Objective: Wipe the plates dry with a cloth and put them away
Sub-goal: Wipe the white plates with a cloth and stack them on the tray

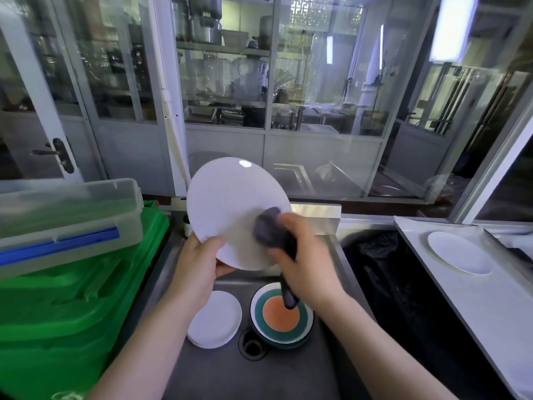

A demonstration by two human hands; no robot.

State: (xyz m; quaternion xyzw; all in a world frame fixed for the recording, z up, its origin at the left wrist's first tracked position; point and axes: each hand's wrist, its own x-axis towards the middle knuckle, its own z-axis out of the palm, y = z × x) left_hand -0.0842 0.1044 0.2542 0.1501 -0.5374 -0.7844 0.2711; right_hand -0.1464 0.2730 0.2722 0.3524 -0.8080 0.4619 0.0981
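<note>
My left hand (199, 267) grips the lower edge of a large white plate (230, 203), held tilted above the steel sink (288, 370). My right hand (305, 264) holds a bunched dark grey cloth (269, 226) and presses it against the plate's lower right face; a tail of the cloth hangs down. In the sink below lie a small stack of white plates (215, 319) and a bowl with orange, green and white rings (281, 316). Another white plate (458, 252) lies on the white counter (432, 272) at the right.
A green plastic crate (72, 307) with a clear lidded box (66, 220) on top stands at the left. A black bin bag (383, 272) fills the gap between sink and counter. The sink drain (252, 346) is beside the bowl. Glass partitions stand behind.
</note>
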